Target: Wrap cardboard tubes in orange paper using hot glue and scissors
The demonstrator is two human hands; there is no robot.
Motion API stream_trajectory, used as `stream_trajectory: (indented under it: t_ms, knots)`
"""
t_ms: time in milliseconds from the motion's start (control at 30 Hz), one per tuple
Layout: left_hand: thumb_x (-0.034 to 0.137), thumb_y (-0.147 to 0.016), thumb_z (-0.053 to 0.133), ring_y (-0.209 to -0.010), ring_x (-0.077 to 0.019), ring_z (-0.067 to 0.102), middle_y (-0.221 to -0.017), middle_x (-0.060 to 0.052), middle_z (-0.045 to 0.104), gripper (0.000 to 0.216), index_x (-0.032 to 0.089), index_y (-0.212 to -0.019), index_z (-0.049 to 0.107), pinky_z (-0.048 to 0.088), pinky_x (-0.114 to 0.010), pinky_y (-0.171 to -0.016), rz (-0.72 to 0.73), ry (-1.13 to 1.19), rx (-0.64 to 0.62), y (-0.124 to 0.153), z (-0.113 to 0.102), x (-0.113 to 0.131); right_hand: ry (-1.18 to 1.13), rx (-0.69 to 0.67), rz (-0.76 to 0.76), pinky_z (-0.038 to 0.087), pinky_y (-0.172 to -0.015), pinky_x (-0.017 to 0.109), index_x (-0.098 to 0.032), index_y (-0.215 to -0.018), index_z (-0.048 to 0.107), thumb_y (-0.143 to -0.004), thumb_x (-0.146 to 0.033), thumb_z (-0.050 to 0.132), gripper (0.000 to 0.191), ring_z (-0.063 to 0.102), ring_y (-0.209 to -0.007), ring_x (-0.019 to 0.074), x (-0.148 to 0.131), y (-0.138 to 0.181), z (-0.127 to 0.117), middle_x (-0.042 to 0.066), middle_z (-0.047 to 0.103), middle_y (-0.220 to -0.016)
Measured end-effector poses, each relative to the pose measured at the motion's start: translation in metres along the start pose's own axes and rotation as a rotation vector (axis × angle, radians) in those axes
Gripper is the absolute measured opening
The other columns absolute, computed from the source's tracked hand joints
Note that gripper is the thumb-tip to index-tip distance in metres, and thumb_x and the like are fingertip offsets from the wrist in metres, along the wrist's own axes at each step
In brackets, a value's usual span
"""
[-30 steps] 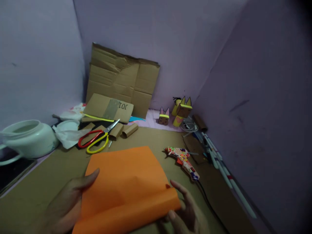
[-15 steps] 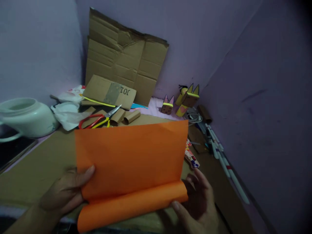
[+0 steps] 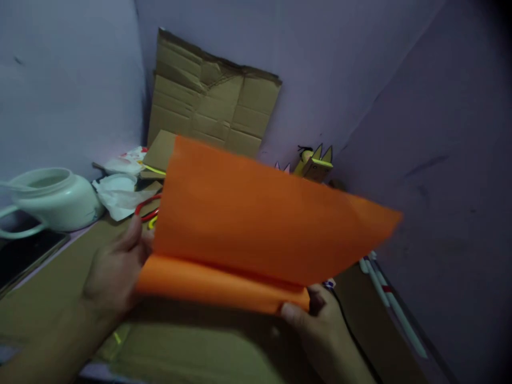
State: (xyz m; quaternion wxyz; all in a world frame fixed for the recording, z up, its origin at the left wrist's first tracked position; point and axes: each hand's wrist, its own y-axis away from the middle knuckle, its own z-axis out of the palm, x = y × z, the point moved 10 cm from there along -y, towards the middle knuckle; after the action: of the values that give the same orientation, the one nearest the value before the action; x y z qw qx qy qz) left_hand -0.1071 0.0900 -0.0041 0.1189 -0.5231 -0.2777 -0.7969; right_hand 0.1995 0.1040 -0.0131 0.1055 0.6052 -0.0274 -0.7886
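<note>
A large orange paper sheet (image 3: 260,218) is held up off the brown cardboard work surface (image 3: 52,298), its near edge curled into a roll. My left hand (image 3: 116,272) grips the left end of that rolled edge, thumb on top. My right hand (image 3: 320,314) pinches the right end from below. The sheet's far part stands up and tilts to the right, hiding the middle of the surface behind it.
A torn cardboard panel (image 3: 212,101) leans on the back wall. At left stand a pale green jar (image 3: 56,200) and crumpled white paper (image 3: 116,194); red scissor handles (image 3: 148,210) peek out. A yellow-eared cardboard figure (image 3: 318,165) and white pens (image 3: 384,293) lie at right.
The orange sheet went from lying flat to lifted and swung up to the right. Both hands rose with it, and it now covers the scissors and glue gun.
</note>
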Motion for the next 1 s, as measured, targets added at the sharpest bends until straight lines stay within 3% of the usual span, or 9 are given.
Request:
stream_trajectory:
  t_ms: [100, 167, 267, 333, 467, 633, 767, 900, 1000]
  knots:
    - [0.032, -0.081, 0.055, -0.074, -0.0232, 0.069, -0.064, -0.006, 0.07, 0.029, 0.011, -0.063, 0.065, 0.054, -0.037, -0.071, -0.162, 0.129, -0.338, -0.007, 0.054, -0.014, -0.146, 0.013, -0.14, 0.054, -0.074, 0.034, -0.022, -0.092, 0.067, -0.06, -0.031, 0.078, 0.035, 0.067, -0.088, 0.0247, -0.032, -0.029, 0.016, 0.007, 0.073, -0.094]
    - [0.022, -0.076, 0.059, -0.082, -0.0232, 0.069, -0.088, -0.009, 0.073, 0.018, 0.012, -0.087, 0.069, 0.053, -0.037, -0.075, -0.227, 0.149, -0.588, 0.007, 0.094, -0.023, -0.244, -0.025, -0.139, 0.054, -0.072, 0.033, -0.021, -0.091, 0.067, -0.06, -0.028, 0.076, 0.033, 0.067, -0.089, 0.0246, -0.04, -0.045, 0.036, 0.006, 0.073, -0.09]
    - [0.014, -0.06, 0.074, -0.097, -0.0278, 0.065, -0.105, -0.012, 0.07, 0.042, 0.014, -0.102, 0.068, 0.05, -0.04, -0.086, -0.257, 0.131, -0.742, 0.028, 0.131, -0.039, -0.358, -0.069, -0.061, 0.055, -0.073, 0.034, -0.02, -0.097, 0.065, -0.056, -0.023, 0.078, 0.043, 0.068, -0.087, 0.0245, -0.03, -0.058, 0.063, 0.004, 0.073, -0.09]
    - [0.02, -0.061, 0.076, -0.103, -0.0299, 0.063, -0.103, -0.01, 0.071, 0.041, 0.015, -0.101, 0.069, 0.048, -0.042, -0.092, -0.24, 0.189, -0.683, 0.03, 0.137, -0.046, -0.4, -0.102, -0.005, 0.055, -0.075, 0.035, -0.018, -0.098, 0.065, -0.054, -0.021, 0.08, 0.046, 0.069, -0.082, 0.024, -0.015, -0.06, 0.074, 0.005, 0.074, -0.089]
    - [0.027, -0.06, 0.077, -0.103, -0.0323, 0.062, -0.095, -0.008, 0.073, 0.036, 0.014, -0.092, 0.071, 0.049, -0.045, -0.093, -0.267, 0.22, -0.512, 0.02, 0.122, -0.062, -0.324, -0.116, -0.059, 0.053, -0.078, 0.033, -0.015, -0.095, 0.066, -0.057, -0.026, 0.08, 0.043, 0.068, -0.083, 0.0226, -0.005, -0.058, 0.073, 0.007, 0.072, -0.093]
    - [0.023, -0.054, 0.076, -0.101, -0.034, 0.062, -0.094, -0.005, 0.072, 0.041, 0.022, -0.094, 0.069, 0.057, -0.044, -0.079, -0.184, 0.249, -0.28, 0.011, 0.097, -0.053, -0.2, -0.129, -0.023, 0.055, -0.057, 0.026, -0.017, -0.096, 0.067, -0.058, -0.033, 0.079, 0.043, 0.068, -0.072, 0.0196, -0.003, -0.053, 0.068, 0.005, 0.071, -0.09]
    - [0.018, -0.055, 0.072, -0.093, -0.0305, 0.065, -0.093, -0.002, 0.07, 0.037, 0.024, -0.091, 0.066, 0.058, -0.039, -0.069, -0.177, 0.205, -0.276, 0.015, 0.099, -0.048, -0.222, -0.151, 0.004, 0.056, -0.053, 0.023, -0.016, -0.093, 0.068, -0.057, -0.031, 0.08, 0.041, 0.067, -0.069, 0.0173, -0.002, -0.05, 0.07, 0.006, 0.071, -0.089]
    - [0.015, -0.055, 0.072, -0.074, -0.0222, 0.065, -0.078, 0.0, 0.068, 0.023, 0.022, -0.076, 0.067, 0.056, -0.032, -0.061, -0.188, 0.218, -0.294, 0.015, 0.1, -0.049, -0.222, -0.277, 0.042, 0.055, -0.049, 0.02, -0.012, -0.101, 0.067, -0.061, -0.032, 0.078, 0.046, 0.067, -0.065, 0.0157, 0.003, -0.047, 0.083, 0.009, 0.071, -0.09]
    - [0.019, -0.056, 0.071, -0.063, -0.0215, 0.062, -0.071, -0.002, 0.068, 0.014, 0.019, -0.069, 0.068, 0.054, -0.034, -0.053, -0.194, 0.138, -0.328, 0.017, 0.102, -0.052, -0.208, -0.277, 0.091, 0.053, -0.045, 0.018, -0.009, -0.1, 0.066, -0.062, -0.033, 0.077, 0.047, 0.066, -0.059, 0.0141, 0.009, -0.047, 0.084, 0.009, 0.072, -0.082]
